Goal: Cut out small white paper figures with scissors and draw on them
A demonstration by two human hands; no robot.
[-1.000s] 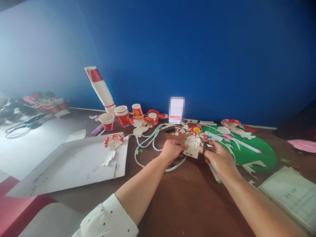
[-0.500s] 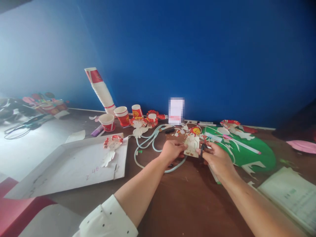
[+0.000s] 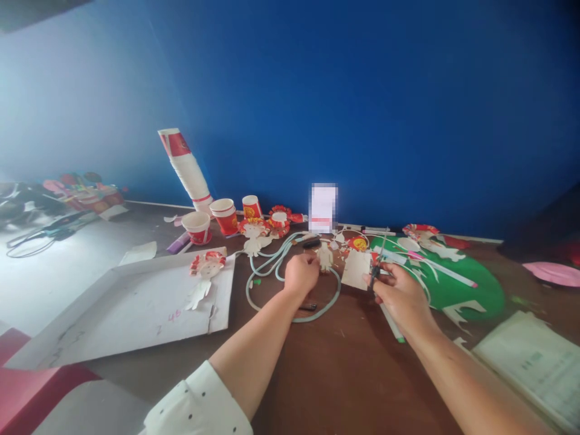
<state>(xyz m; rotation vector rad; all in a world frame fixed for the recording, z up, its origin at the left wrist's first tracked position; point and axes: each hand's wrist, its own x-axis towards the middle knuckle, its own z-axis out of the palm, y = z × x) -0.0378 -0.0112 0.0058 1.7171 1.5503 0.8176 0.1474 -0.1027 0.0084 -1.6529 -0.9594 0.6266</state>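
Note:
A small cream paper figure (image 3: 325, 257) is pinched at its left edge by the fingers of my left hand (image 3: 302, 273). My right hand (image 3: 401, 293) grips a pair of dark-handled scissors (image 3: 375, 272), blades pointing up and away from me. A plain cream piece of paper (image 3: 356, 270) sits at the scissors, its right edge against my right fingers; whether they grip it too is hard to see. Below my left hand a pale blue cable (image 3: 334, 299) loops on the brown table.
Left lies a white cardboard tray (image 3: 136, 308) with a paper doll (image 3: 206, 272) on it. Behind stand paper cups (image 3: 224, 220) and a leaning cup stack (image 3: 188, 172). Markers (image 3: 448, 270) and scraps cover a green sheet (image 3: 484, 284) at right, beside a notebook (image 3: 528, 356).
My left hand has moved slightly left with the paper figure, which is now apart from the plain paper. My right hand stays near the same place with the scissors.

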